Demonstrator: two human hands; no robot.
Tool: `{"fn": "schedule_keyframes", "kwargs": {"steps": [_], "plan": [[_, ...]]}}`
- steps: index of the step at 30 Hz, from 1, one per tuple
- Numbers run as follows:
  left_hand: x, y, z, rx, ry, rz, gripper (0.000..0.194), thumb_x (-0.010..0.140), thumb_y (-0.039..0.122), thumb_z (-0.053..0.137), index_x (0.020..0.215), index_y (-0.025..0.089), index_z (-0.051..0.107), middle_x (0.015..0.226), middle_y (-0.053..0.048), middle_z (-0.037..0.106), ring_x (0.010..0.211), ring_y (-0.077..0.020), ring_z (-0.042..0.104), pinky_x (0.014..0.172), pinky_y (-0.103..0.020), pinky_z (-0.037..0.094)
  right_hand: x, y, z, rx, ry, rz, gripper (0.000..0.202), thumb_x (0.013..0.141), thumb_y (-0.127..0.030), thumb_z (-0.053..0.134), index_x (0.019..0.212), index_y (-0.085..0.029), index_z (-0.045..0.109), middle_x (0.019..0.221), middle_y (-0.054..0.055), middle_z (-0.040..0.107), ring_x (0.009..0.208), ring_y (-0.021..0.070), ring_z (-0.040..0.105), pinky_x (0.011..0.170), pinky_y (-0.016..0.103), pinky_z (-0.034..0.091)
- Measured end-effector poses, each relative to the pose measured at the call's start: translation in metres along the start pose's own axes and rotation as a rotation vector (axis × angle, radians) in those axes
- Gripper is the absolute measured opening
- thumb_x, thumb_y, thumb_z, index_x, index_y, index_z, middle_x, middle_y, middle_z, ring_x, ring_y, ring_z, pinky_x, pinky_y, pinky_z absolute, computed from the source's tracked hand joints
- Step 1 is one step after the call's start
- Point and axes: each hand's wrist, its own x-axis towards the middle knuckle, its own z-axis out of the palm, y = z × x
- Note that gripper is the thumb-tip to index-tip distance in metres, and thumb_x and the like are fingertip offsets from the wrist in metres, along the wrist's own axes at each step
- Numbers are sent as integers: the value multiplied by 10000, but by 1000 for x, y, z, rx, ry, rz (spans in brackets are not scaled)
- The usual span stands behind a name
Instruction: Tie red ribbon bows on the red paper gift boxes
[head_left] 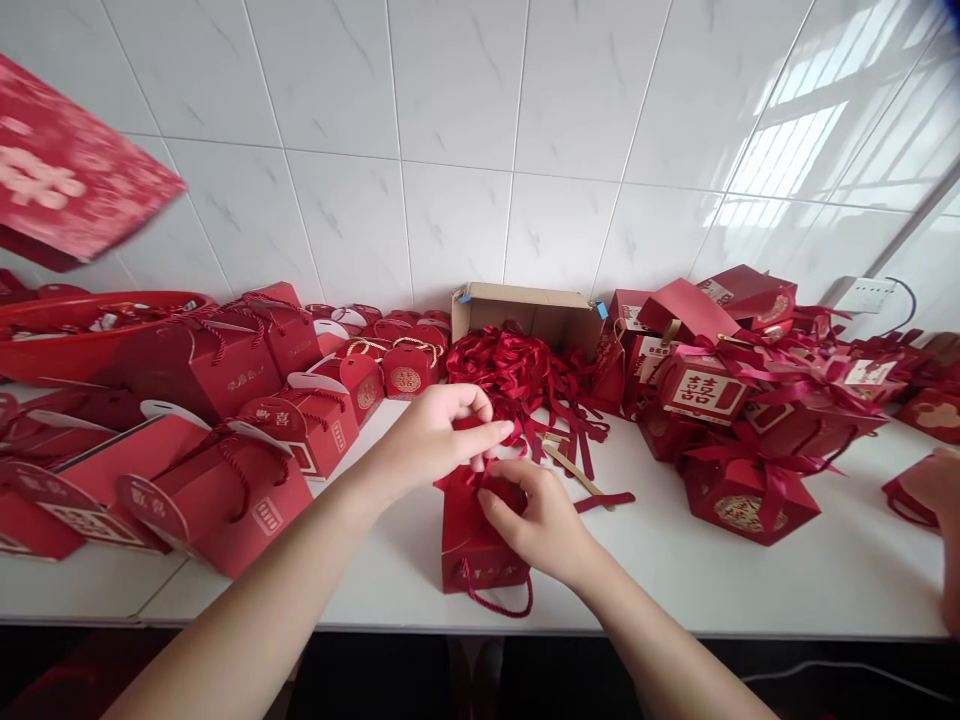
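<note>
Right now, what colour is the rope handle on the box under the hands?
The rope handle is dark red; best view: head.

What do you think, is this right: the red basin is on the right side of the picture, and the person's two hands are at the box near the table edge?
Not quite: the head view shows the basin on the left side. The person's left hand and right hand are indeed at the box near the table edge.
</note>
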Motion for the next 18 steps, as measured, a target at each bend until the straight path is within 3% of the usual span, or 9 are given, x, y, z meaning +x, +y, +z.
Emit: {"fn": "schedule_keyframes", "kwargs": {"steps": [2, 5, 7, 11, 15, 18], "plan": [[11, -5, 4, -94, -29, 15, 261, 763, 394, 680, 893, 190, 583, 793, -34, 689, 744, -193, 657, 694, -318, 521, -1, 1, 0, -29, 9, -19, 246, 845, -305, 564, 626, -195, 548, 571, -17, 533, 541, 124, 445, 551, 263, 359], [14, -19, 4, 13, 109, 108, 387, 793, 430, 654, 1107, 221, 567, 1031, -61, 674, 1004, -223, 628, 887, -353, 481, 0, 5, 0, 41, -3, 14, 333, 902, -377, 506, 634, -190, 572, 594, 5, 566, 570, 137, 488, 566, 268, 371], [7, -30, 0, 168, 170, 146, 325, 792, 448, 658, 1012, 216, 605, 990, -46, 663, 1002, -224, 612, 915, -346, 459, 2, 6, -1, 108, -34, 39, 344, 920, -381, 476, 663, -182, 586, 643, 18, 601, 603, 141, 515, 577, 263, 381], [-16, -49, -3, 298, 76, 77, 237, 771, 442, 691, 779, 209, 651, 836, -13, 690, 852, -211, 641, 825, -310, 481, 2, 5, -3, 164, -66, 60, 342, 918, -381, 474, 648, -182, 540, 632, 11, 581, 595, 135, 503, 562, 253, 362], [-30, -61, 4, 235, 127, 60, 245, 857, 406, 598, 715, 207, 584, 827, -9, 692, 864, -202, 648, 813, -295, 487, 1, 7, 2, 280, 66, 114, 177, 881, -373, 543, 881, -216, 460, 682, -6, 643, 602, 148, 555, 565, 248, 382], [-33, -68, 10, 182, 106, 79, 209, 889, 369, 556, 753, 214, 522, 869, -9, 671, 921, -195, 635, 825, -292, 490, 0, 10, 7, 258, 136, 92, 197, 873, -337, 565, 900, -233, 400, 636, -39, 619, 564, 137, 532, 550, 241, 370]]}}
